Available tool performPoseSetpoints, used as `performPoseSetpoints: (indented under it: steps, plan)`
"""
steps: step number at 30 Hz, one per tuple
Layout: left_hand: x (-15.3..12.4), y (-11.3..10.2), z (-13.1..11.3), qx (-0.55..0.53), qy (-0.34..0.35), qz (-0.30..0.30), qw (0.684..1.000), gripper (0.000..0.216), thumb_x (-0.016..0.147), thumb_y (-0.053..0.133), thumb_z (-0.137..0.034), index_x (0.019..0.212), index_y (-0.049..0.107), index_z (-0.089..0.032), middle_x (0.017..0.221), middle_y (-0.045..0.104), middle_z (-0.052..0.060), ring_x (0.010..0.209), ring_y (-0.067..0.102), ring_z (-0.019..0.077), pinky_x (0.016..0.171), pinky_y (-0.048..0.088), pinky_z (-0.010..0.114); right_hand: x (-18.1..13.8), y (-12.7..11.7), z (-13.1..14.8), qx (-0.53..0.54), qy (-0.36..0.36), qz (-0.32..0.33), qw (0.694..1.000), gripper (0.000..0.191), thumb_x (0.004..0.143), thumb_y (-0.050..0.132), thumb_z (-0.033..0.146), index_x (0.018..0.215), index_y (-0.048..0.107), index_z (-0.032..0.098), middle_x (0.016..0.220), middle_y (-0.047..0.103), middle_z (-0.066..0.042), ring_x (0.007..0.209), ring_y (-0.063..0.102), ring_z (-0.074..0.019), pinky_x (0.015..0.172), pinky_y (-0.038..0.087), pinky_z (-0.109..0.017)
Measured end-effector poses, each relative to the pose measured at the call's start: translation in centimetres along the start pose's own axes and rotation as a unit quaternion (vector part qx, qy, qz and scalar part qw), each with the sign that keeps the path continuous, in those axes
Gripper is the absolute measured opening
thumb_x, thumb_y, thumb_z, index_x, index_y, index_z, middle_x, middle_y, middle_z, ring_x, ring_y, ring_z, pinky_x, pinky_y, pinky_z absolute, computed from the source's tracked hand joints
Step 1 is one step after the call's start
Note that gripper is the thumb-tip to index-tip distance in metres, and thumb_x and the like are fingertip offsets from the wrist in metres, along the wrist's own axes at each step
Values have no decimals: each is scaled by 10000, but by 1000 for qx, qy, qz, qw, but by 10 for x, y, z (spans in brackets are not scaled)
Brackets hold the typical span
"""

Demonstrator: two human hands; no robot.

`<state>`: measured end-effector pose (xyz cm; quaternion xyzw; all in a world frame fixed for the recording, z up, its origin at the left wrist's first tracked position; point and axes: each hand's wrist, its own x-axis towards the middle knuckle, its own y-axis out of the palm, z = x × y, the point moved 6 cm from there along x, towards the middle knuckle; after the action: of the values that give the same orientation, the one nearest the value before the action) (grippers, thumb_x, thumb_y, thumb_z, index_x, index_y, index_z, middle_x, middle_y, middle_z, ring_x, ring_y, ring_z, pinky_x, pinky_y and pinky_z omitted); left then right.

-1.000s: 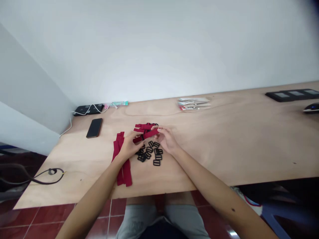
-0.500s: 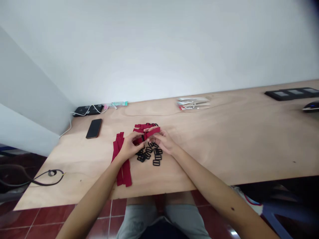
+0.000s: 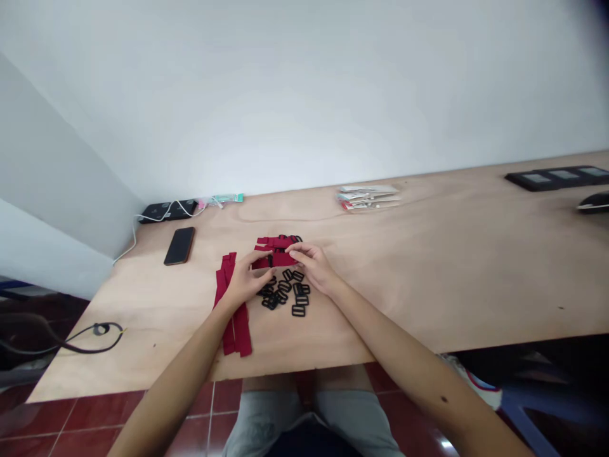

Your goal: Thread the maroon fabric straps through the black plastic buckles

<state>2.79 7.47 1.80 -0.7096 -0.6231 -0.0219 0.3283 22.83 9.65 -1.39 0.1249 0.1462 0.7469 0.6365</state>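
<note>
Bench [image 3: 428, 273]: bears all work. Spare straps [image 3: 242, 330]: lying beneath the left forearm. Left hand [image 3: 245, 279]: grip closed about the strap at its buckle. Right hand [image 3: 314, 266]: grip pinching the strap's right portion. Red strap [image 3: 283, 259]: between both hands; best kept flat, untwisted. Black buckle [image 3: 270, 261]: on the strap; advisably held square while webbing is drawn evenly.

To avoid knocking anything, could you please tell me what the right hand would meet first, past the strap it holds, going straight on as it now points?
Probably the pile of red straps beyond the held strap, though the right hand might pass above it; depth is unclear.
</note>
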Motion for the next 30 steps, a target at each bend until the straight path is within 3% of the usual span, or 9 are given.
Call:
performPoseSetpoints:
  steps: [5,10,24,30]
  plan:
    - [1,0,-5,7,21,12,1000,347,884,777,-233,1230,751,-220,1226,793,102,1170,747,290,1074,607,507,1,1,2,-113,-69,14,991,222,841,802,421,933,797,219,873,765,-33,755,645,-185,683,506,-303]
    - [1,-1,-10,15,46,3,999,350,883,792,-242,1232,759,-232,1201,795,99,1146,749,283,1042,622,495,4,-3,1,-164,-103,0,981,228,878,753,431,936,781,212,829,745,-31,717,619,-184,665,482,-305]
    - [2,0,-16,55,74,19,996,367,864,778,-174,1227,767,-225,1162,774,100,1080,751,261,982,630,444,4,0,1,-209,-125,16,970,254,871,753,441,943,782,199,750,710,-21,611,542,-155,577,404,-291]
    - [1,2,-17,59,79,21,995,344,869,779,-179,1209,770,-226,1152,780,98,1060,757,257,960,640,435,4,-1,1,-169,-110,2,979,260,865,780,453,944,790,206,888,787,-56,754,667,-195,704,517,-322]
